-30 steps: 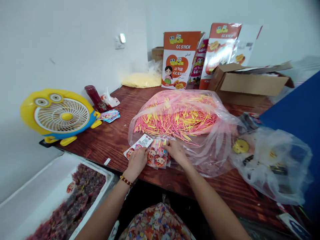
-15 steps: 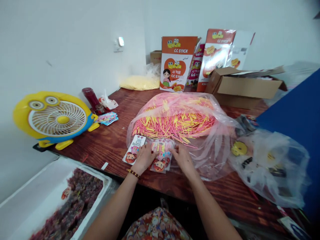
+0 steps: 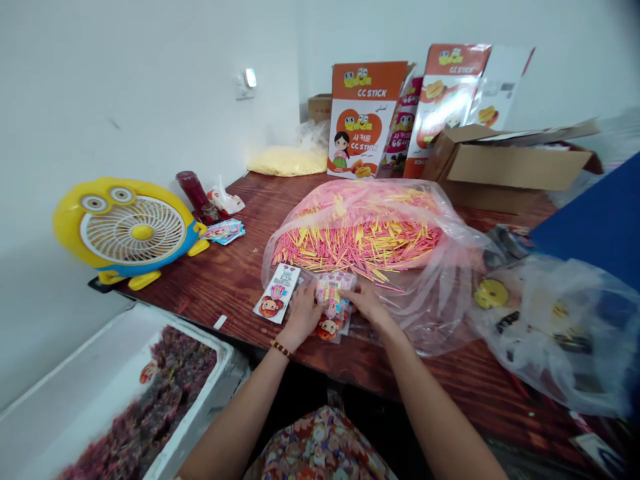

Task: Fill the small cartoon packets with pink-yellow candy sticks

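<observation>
My left hand [image 3: 303,311] and my right hand [image 3: 368,303] press from either side on a small stack of clear cartoon-printed packets [image 3: 333,305] at the front of the brown wooden table [image 3: 225,280]. Both hands have their fingers curled on the stack. One loose packet [image 3: 277,302] with a cartoon face lies just left of my left hand. Right behind the stack sits a big clear plastic bag of pink and yellow sticks [image 3: 357,235].
A yellow cartoon desk fan [image 3: 127,230] stands at the left edge, with a red bottle [image 3: 195,193] and more packets [image 3: 225,231] beside it. Orange "CC STICK" boxes [image 3: 364,120] and an open carton [image 3: 510,167] line the back. Another clear bag [image 3: 555,327] lies right; a white tray of dark material [image 3: 145,407] sits below left.
My hands have drawn the fanned packets together into one tighter stack, my left hand shifting right off the loose packet. The view drifted slightly.
</observation>
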`<state>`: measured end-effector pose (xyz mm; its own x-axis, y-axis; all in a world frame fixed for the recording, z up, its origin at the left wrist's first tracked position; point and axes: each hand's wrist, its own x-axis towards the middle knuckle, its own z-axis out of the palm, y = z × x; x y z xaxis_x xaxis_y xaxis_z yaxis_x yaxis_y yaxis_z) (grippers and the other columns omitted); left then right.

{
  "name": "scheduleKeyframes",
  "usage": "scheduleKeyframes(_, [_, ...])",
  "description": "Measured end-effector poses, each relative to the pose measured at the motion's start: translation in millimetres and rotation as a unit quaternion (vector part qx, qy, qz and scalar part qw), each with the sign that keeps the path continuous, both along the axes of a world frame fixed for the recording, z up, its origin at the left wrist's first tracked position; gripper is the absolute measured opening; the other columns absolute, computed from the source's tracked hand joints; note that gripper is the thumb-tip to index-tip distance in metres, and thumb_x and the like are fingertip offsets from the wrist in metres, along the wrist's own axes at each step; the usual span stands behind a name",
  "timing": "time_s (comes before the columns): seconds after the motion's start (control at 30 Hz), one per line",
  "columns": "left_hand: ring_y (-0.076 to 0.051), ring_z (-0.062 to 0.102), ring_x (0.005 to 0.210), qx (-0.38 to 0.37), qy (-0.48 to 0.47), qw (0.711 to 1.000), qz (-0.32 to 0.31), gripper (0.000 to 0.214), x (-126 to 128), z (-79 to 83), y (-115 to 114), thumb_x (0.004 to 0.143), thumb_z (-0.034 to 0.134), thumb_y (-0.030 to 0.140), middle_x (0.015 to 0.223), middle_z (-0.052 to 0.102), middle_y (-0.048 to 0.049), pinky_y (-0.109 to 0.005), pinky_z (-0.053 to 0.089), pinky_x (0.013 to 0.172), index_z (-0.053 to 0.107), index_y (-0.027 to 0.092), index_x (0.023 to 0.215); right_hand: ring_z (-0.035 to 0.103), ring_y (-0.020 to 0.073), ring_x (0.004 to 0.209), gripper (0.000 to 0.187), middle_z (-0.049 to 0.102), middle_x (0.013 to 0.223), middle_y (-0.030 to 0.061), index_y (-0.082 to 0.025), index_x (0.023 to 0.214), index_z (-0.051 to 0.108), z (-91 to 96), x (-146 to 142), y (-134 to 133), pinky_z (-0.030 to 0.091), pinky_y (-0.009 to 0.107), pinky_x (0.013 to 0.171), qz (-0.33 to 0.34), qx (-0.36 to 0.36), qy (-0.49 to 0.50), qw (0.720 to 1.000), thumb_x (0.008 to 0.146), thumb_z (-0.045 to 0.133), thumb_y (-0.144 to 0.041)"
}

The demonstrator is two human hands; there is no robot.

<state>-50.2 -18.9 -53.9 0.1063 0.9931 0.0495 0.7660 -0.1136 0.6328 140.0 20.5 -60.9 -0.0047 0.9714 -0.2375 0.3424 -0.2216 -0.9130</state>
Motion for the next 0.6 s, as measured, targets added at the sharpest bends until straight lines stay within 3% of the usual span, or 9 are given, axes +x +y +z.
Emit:
scheduleKeyframes(0.1, [-0.035, 0.041, 0.135, -0.021, -0.025, 0.999, -0.004, 0.056, -7, -2.8, 9, 0.083, 0.063, 0.034, 0.14, 0.049, -0.02, -0.05, 0.034, 0.108, 0.048, 0.014, 0.133, 0.056, 0.0156, 0.06, 0.031, 0.066, 0.07, 0.001, -0.016, 0.078, 0.065, 1.0, -3, -5, 0.043, 0.027, 0.056, -0.004, 0.016, 0.018, 1.0, 0.063, 0.069, -0.043])
scheduleKeyframes(0.23, [-0.038, 0.04, 0.136, -0.025, -0.038, 0.999, -0.002, 0.075, -12, -4.3, 15, 0.072, 0.074, 0.033, 0.143, 0.046, -0.0207, -0.053, 0.032, 0.11, 0.042, 0.015, 0.137, 0.059, 0.0178, 0.075, 0.032, 0.069, 0.083, 0.0013, -0.017, 0.087, 0.065, 2.0, -8, -16, 0.047, 0.031, 0.073, 0.006, 0.095, 0.043, 0.995, 0.067, 0.066, -0.043])
scheduleKeyframes(0.33, [-0.037, 0.041, 0.135, -0.025, -0.062, 0.998, 0.004, 0.084, -13, -4.4, 13, 0.069, 0.076, 0.031, 0.144, 0.045, -0.0211, -0.052, 0.032, 0.111, 0.036, 0.014, 0.142, 0.06, 0.0182, 0.078, 0.03, 0.067, 0.086, 0.0017, -0.018, 0.088, 0.06, 0.7, -11, -24, 0.047, 0.032, 0.077, 0.005, 0.125, 0.074, 0.989, 0.068, 0.066, -0.041])
scheduleKeyframes(0.47, [-0.033, 0.043, 0.134, -0.017, -0.128, 0.991, 0.018, 0.078, -14, -3.9, 4, 0.07, 0.073, 0.025, 0.142, 0.047, -0.0192, -0.049, 0.033, 0.111, 0.039, 0.014, 0.139, 0.062, 0.0197, 0.082, 0.037, 0.066, 0.089, 0.0021, -0.022, 0.09, 0.053, 0.2, -20, -32, 0.049, 0.033, 0.078, -0.034, 0.122, 0.161, 0.979, 0.062, 0.071, -0.038])
scheduleKeyframes(0.6, [-0.027, 0.049, 0.128, 0.023, -0.191, 0.981, 0.003, 0.068, -16, -3.4, -7, 0.072, 0.07, 0.019, 0.135, 0.052, -0.0151, -0.044, 0.037, 0.109, 0.043, 0.017, 0.134, 0.064, 0.0218, 0.094, 0.051, 0.069, 0.103, 0.0033, -0.023, 0.106, 0.054, 7.1, -30, -45, 0.051, 0.035, 0.085, -0.031, 0.085, 0.258, 0.962, 0.061, 0.074, -0.035])
